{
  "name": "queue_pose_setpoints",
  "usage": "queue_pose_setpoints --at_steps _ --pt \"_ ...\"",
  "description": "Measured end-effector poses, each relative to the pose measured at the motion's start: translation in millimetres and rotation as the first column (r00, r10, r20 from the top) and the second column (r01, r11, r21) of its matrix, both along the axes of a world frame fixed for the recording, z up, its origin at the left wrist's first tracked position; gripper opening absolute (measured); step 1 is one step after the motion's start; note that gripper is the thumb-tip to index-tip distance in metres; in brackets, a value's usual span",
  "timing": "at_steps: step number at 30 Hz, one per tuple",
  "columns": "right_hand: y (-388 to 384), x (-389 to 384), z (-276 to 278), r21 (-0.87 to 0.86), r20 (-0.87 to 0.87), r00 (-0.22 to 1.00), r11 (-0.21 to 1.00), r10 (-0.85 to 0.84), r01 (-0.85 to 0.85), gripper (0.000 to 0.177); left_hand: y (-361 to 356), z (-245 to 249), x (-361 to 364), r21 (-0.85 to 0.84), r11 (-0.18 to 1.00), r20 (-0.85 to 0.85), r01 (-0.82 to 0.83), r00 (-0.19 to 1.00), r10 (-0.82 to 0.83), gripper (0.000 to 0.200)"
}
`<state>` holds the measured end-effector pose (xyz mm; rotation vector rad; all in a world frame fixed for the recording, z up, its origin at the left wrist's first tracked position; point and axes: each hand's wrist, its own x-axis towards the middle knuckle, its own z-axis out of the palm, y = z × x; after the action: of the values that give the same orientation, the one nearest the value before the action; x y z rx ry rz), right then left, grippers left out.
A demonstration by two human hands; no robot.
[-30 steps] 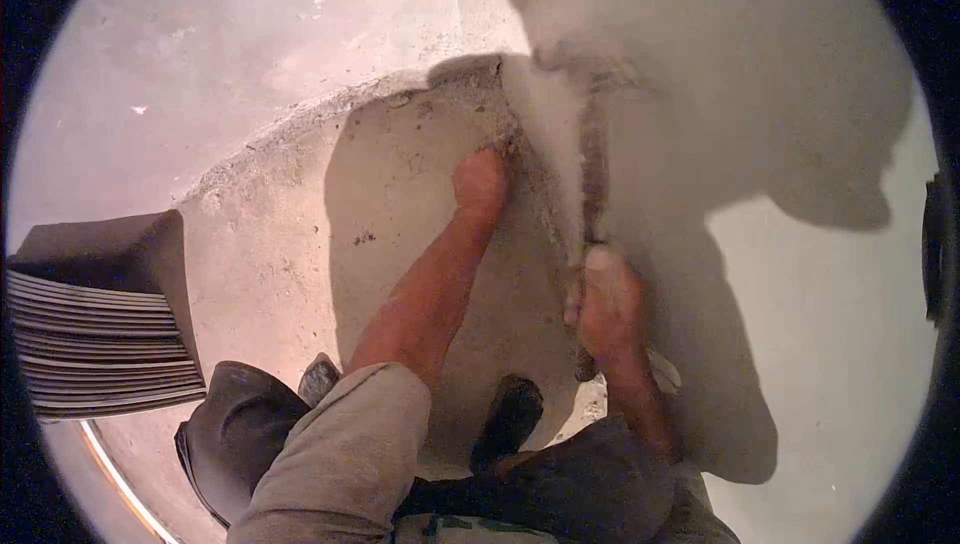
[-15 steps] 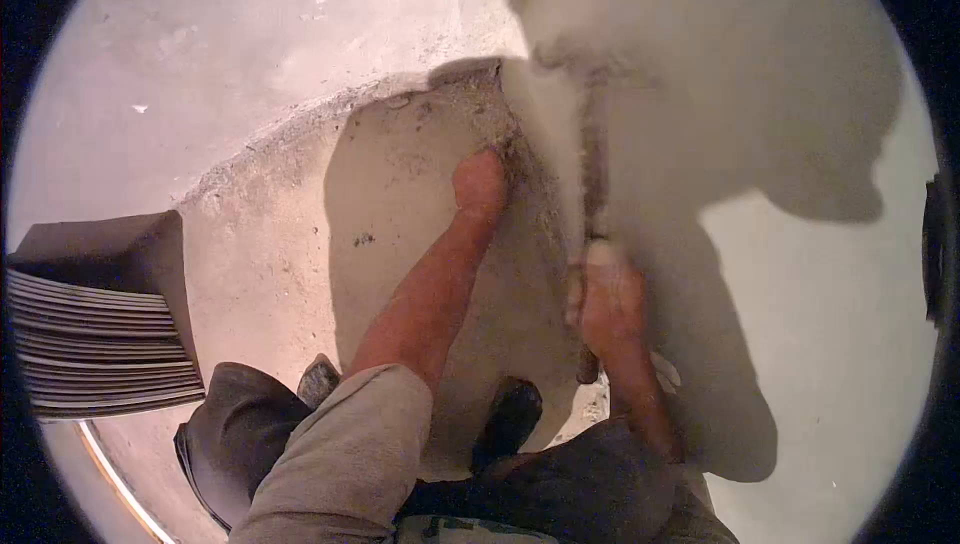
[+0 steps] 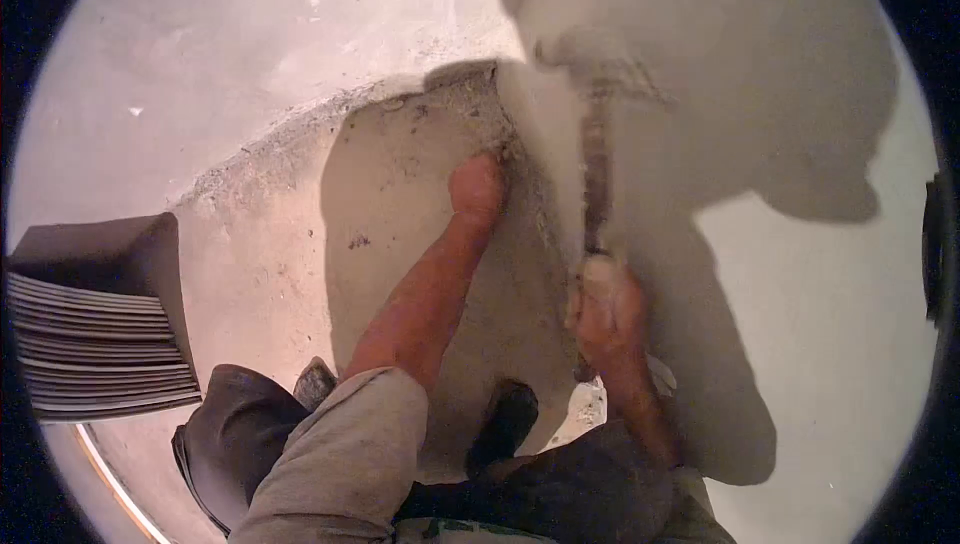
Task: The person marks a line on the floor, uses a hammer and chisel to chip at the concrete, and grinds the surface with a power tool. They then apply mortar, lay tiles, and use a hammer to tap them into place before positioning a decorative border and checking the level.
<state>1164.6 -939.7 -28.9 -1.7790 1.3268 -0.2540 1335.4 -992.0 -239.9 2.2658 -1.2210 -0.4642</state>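
By the wall [image 3: 820, 344], left hand [image 3: 477, 187] partly hidden, right hand [image 3: 610, 312] gripping blurred tool [image 3: 597, 179].

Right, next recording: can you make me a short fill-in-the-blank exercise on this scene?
1. The right hand grips the tool by its ____.
2. In the picture, the left hand is ____ up than the right.
3. The ridged stack is toward the picture's ____ edge.
4. The person's body casts a large dark ____.

Missing words: handle; higher; left; shadow.

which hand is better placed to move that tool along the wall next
Right, I'd judge: the right hand grips the tool, while the left hand is down near the foot of the wall.
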Motion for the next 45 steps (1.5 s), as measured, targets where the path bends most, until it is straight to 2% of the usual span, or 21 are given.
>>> queue_pose_setpoints --at_steps 2,3,5,6,8,9,11,15,18,20,22,23,25,26,28,30,33,35,37,40,45 --pt "0 -5 7 -0.154 0.242 0.968 0.988 0.062 -0.025 0.036 -4 1 3 0.020 1.000 0.041 0.005 0.999 -0.006 0.022" --pt "-1 -6 -5 -0.152 0.246 0.967 0.988 0.068 -0.030 0.036 -5 1 2 0.077 0.997 0.037 -0.030 0.999 0.027 0.022" --pt "-5 -9 -50 -0.346 -0.145 0.976 0.916 0.163 -0.204 0.034 -3 8 4 0.130 0.989 0.037 -0.064 0.998 0.059 0.023" --pt "-5 -7 -58 -0.352 -0.146 0.976 0.914 0.161 -0.204 0.034 0 18 2 0.086 0.994 0.005 -0.062 0.998 0.062 0.023" --pt "-9 3 -69 -0.051 -0.281 0.956 0.994 0.082 -0.100 0.040 -8 25 6 0.019 0.998 -0.023 -0.064 0.998 0.065 0.022" --pt "-13 4 -71 -0.056 -0.279 0.956 0.992 0.092 -0.111 0.040 -11 23 12 0.045 0.998 -0.006 -0.049 0.999 0.049 0.022" --pt "0 -3 -74 -0.072 -0.133 0.991 0.997 0.030 -0.040 0.039 2 15 3 0.107 0.994 -0.005 0.001 1.000 -0.001 0.022" --pt "1 -1 -43 -0.199 -0.100 0.995 0.980 -0.022 0.002 0.039 -1 20 -1 0.012 0.998 -0.011 -0.057 0.998 0.057 0.022" --pt "3 -1 -10 0.029 0.118 0.993 0.999 0.013 -0.016 0.033 -3 18 3 0.067 0.997 -0.018 -0.043 0.999 0.044 0.021" --pt "9 2 -6 -0.060 0.551 0.832 0.991 -0.065 0.117 0.029 -2 17 5 0.135 0.990 -0.019 -0.043 0.999 0.046 0.021" --pt "-4 -13 -47 0.222 0.593 0.760 0.961 -0.266 0.163 0.032 -3 9 3 -0.057 0.997 0.000 -0.049 0.999 0.049 0.021" --pt "-10 -20 -78 -0.094 0.244 0.969 0.996 0.034 -0.011 0.036 -1 11 3 -0.058 0.997 -0.001 -0.048 0.999 0.048 0.021" --pt "-11 -19 -84 -0.311 -0.224 0.948 0.906 0.225 -0.289 0.043 0 16 0 0.075 0.996 0.019 -0.038 0.999 0.036 0.021" --pt "-8 -16 -86 -0.051 -0.279 0.958 0.995 0.067 -0.084 0.045 -4 17 1 0.064 0.997 0.022 -0.033 0.999 0.032 0.021" --pt "-1 -18 -94 0.209 -0.370 0.927 0.967 -0.060 0.146 0.047 0 12 3 0.031 0.998 0.038 -0.052 0.998 0.051 0.022" --pt "10 -33 -114 -0.009 -0.198 0.980 0.999 -0.034 0.032 0.045 -1 17 2 0.005 0.998 0.024 -0.059 0.998 0.059 0.022" --pt "28 -50 -115 -0.064 -0.129 0.992 0.998 0.014 -0.023 0.044 1 16 1 0.020 0.998 -0.003 -0.058 0.998 0.058 0.021" --pt "43 -77 -139 -0.027 -0.228 0.971 0.996 0.078 -0.087 0.043 2 10 3 0.049 0.998 -0.005 -0.046 0.999 0.047 0.019" --pt "65 -89 -141 0.024 -0.318 0.936 0.989 0.148 -0.148 0.043 11 0 4 -0.072 0.997 0.008 -0.008 1.000 0.008 0.023" --pt "104 -103 -138 0.055 -0.097 0.994 0.998 0.047 -0.042 0.041 12 -7 4 -0.043 0.999 -0.012 -0.014 1.000 0.014 0.032" --pt "104 -110 -149 0.053 -0.056 0.998 0.998 0.025 -0.022 0.037 7 13 -1 -0.171 0.982 0.049 -0.084 0.994 0.094 0.028"
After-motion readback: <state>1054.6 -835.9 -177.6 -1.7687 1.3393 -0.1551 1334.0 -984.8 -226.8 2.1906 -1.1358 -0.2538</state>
